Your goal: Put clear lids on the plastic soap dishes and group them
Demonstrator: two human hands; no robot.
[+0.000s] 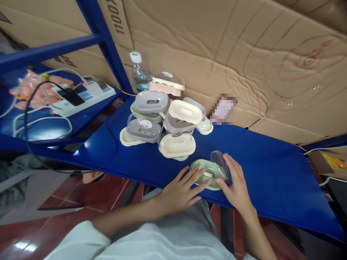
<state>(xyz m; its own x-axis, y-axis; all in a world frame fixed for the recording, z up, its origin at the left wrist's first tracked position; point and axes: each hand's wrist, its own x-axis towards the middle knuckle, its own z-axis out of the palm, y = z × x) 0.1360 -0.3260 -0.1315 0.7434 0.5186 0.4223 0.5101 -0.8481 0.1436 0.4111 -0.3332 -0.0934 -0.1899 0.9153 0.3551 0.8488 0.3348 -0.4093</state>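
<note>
Head view: green box (206,174) lies at the near edge of the blue table (271,169), between both hands. Left hand (180,189) rests spread-fingered against its left side; right hand (237,184) grips its clear lid (220,164).

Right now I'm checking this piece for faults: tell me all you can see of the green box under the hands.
The green box is a pale green oval tray, seemingly plastic, lying flat near the front edge of the blue table. The left hand rests fingers on it; the right hand holds a clear lid tilted over its right end.
</note>
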